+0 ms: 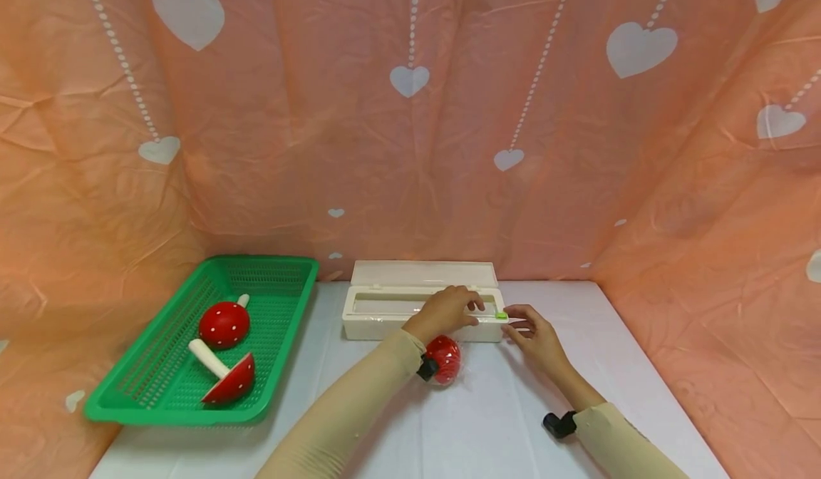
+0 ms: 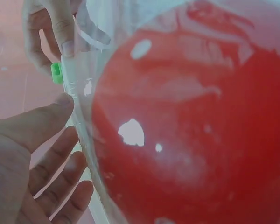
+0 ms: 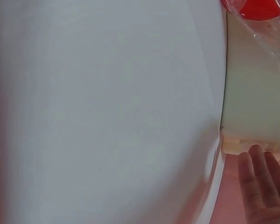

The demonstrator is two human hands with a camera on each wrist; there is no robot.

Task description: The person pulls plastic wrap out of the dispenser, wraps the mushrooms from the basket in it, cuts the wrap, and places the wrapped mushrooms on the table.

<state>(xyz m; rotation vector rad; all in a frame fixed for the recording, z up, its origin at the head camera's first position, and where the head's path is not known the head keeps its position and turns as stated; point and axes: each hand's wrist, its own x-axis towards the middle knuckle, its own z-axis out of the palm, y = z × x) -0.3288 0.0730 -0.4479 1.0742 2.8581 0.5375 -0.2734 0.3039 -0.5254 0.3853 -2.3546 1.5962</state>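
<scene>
A white cling film dispenser box [image 1: 417,327] stands with its lid [image 1: 423,274] raised at the back. A green slide cutter [image 1: 502,315] sits at its right end. My left hand [image 1: 449,311] hovers over the right part of the box, fingers spread along its front edge in the left wrist view. At the right end, my right hand [image 1: 535,336] touches the corner beside the cutter. Straight fingers [image 3: 259,175] lie against the end wall in the right wrist view. A red toy mushroom [image 1: 445,360] wrapped in clear film lies in front of the box, partly behind my left wrist.
To the left stands a green plastic basket [image 1: 291,336] holding a red-capped mushroom [image 1: 224,324] and another tipped mushroom [image 1: 231,383], both with white stems. A white cloth covers the table [image 1: 487,429]. Pink heart-patterned curtains [image 1: 410,179] close off the back and sides.
</scene>
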